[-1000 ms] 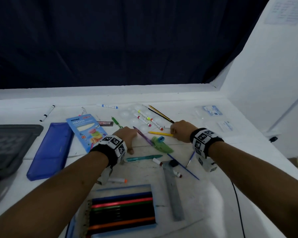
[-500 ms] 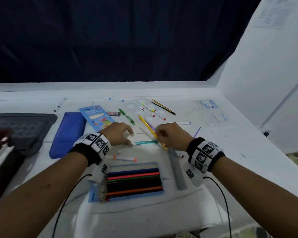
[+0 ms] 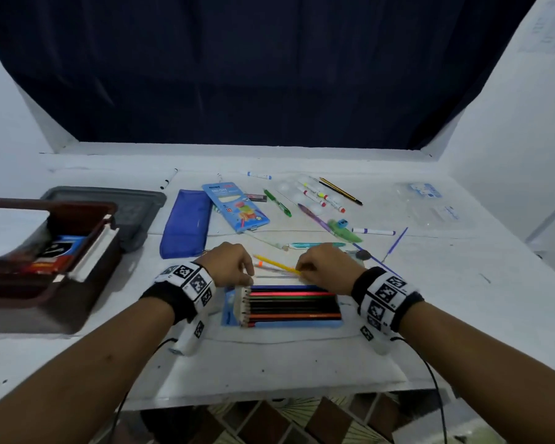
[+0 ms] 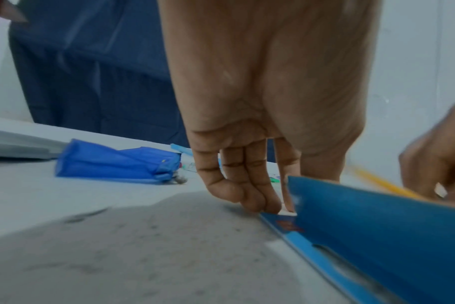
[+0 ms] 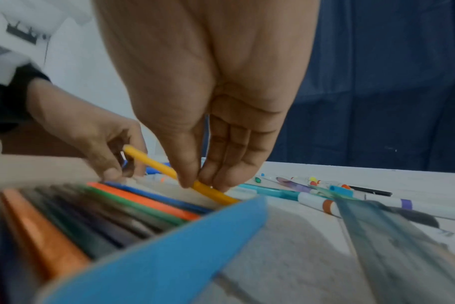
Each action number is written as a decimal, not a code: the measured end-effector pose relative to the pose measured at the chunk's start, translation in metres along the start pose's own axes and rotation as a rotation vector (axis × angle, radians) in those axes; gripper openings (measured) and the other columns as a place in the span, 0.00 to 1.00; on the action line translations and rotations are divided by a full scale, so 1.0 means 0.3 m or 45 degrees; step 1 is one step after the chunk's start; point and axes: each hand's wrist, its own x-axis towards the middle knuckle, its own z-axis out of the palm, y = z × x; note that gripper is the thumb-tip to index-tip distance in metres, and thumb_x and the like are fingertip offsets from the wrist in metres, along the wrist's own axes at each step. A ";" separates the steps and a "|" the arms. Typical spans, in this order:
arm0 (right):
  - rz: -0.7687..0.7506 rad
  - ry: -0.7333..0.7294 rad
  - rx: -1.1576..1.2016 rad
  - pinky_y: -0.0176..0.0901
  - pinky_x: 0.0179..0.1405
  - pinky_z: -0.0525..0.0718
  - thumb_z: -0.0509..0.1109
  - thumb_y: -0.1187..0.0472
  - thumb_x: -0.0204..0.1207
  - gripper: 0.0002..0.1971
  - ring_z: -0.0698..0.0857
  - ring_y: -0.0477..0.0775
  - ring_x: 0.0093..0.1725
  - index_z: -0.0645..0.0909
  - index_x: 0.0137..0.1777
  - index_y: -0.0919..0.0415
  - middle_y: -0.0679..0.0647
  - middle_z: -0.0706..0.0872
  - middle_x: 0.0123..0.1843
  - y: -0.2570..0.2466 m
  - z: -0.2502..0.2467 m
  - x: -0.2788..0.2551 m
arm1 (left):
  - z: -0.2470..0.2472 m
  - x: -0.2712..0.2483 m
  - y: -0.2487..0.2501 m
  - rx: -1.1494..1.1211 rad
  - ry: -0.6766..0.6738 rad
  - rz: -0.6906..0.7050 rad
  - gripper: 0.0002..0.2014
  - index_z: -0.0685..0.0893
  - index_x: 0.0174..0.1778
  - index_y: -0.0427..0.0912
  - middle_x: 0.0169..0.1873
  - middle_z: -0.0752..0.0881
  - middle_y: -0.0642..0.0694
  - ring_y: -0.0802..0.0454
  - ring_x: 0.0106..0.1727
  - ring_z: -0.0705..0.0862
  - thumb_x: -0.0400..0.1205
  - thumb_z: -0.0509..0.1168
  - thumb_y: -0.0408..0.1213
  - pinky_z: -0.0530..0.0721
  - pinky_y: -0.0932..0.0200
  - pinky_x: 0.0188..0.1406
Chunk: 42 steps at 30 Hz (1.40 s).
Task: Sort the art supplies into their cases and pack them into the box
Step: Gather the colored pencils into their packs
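An open blue pencil case (image 3: pixel 229 310) holding several coloured pencils lies near the table's front edge, between my wrists. My right hand (image 3: pixel 302 270) pinches a yellow pencil (image 3: pixel 274 263) between thumb and fingers just over the case's far edge; the pencil (image 5: pixel 153 162) slants up to the left. My left hand (image 3: pixel 249 278) pinches the case's far left corner (image 4: pixel 286 224) with its fingertips (image 4: pixel 257 202). Loose markers (image 3: pixel 321 195), a green pen (image 3: pixel 277 202) and a teal pen (image 3: pixel 314 245) lie beyond the hands.
A brown box (image 3: pixel 77 283) with packets inside stands at the left, a grey lid (image 3: pixel 109 200) behind it. A blue pouch (image 3: pixel 186 222) and a neon marker pack (image 3: pixel 236 206) lie mid-table. A clear ruler (image 5: pixel 390 226) lies right of the case. Clear plastic sleeves (image 3: pixel 430 200) sit far right.
My right hand took the yellow pencil from among the loose supplies and carried it back to the case's far edge. My left hand came back to the case's corner.
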 end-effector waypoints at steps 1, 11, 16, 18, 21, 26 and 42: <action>0.050 -0.030 -0.059 0.46 0.56 0.81 0.66 0.61 0.80 0.10 0.84 0.55 0.53 0.89 0.55 0.59 0.54 0.89 0.54 -0.001 0.006 -0.001 | 0.002 -0.004 -0.011 -0.005 0.005 -0.006 0.13 0.90 0.50 0.49 0.42 0.87 0.49 0.54 0.45 0.86 0.73 0.77 0.48 0.86 0.55 0.49; 0.143 -0.119 -0.165 0.48 0.57 0.81 0.67 0.61 0.80 0.08 0.83 0.54 0.55 0.88 0.52 0.55 0.52 0.85 0.53 -0.023 0.018 0.000 | 0.004 -0.031 -0.118 -0.180 0.013 -0.045 0.16 0.89 0.51 0.48 0.39 0.87 0.49 0.56 0.40 0.84 0.72 0.78 0.50 0.81 0.63 0.39; 0.114 -0.140 -0.165 0.45 0.58 0.80 0.67 0.61 0.81 0.10 0.82 0.54 0.56 0.89 0.55 0.57 0.52 0.86 0.56 -0.034 0.027 -0.002 | 0.013 -0.017 -0.119 -0.180 0.010 -0.043 0.15 0.87 0.49 0.48 0.35 0.84 0.52 0.56 0.37 0.83 0.70 0.80 0.48 0.81 0.62 0.38; 0.115 -0.155 -0.174 0.46 0.59 0.80 0.66 0.61 0.82 0.10 0.82 0.55 0.57 0.89 0.55 0.57 0.53 0.85 0.56 -0.036 0.033 0.000 | 0.017 -0.011 -0.125 -0.184 0.011 -0.042 0.15 0.86 0.48 0.50 0.35 0.84 0.52 0.56 0.37 0.83 0.69 0.80 0.48 0.80 0.62 0.36; 0.126 -0.174 -0.174 0.47 0.59 0.80 0.65 0.61 0.83 0.11 0.82 0.55 0.57 0.88 0.57 0.57 0.53 0.84 0.57 -0.039 0.036 0.000 | 0.016 -0.003 -0.128 -0.177 -0.011 -0.048 0.16 0.85 0.47 0.51 0.36 0.83 0.52 0.55 0.38 0.83 0.69 0.80 0.48 0.80 0.61 0.38; 0.123 -0.180 -0.160 0.47 0.57 0.80 0.64 0.61 0.83 0.11 0.82 0.56 0.55 0.88 0.56 0.59 0.55 0.85 0.55 -0.033 0.043 -0.012 | 0.019 -0.007 -0.129 -0.202 -0.011 -0.056 0.16 0.85 0.48 0.51 0.36 0.84 0.51 0.54 0.39 0.83 0.69 0.80 0.48 0.80 0.61 0.38; 0.118 -0.150 -0.147 0.45 0.55 0.80 0.66 0.56 0.82 0.11 0.82 0.54 0.55 0.87 0.58 0.56 0.53 0.83 0.55 -0.045 0.050 0.012 | -0.014 -0.001 -0.120 -0.154 -0.009 -0.084 0.17 0.88 0.52 0.48 0.40 0.81 0.56 0.57 0.46 0.81 0.72 0.77 0.52 0.83 0.59 0.49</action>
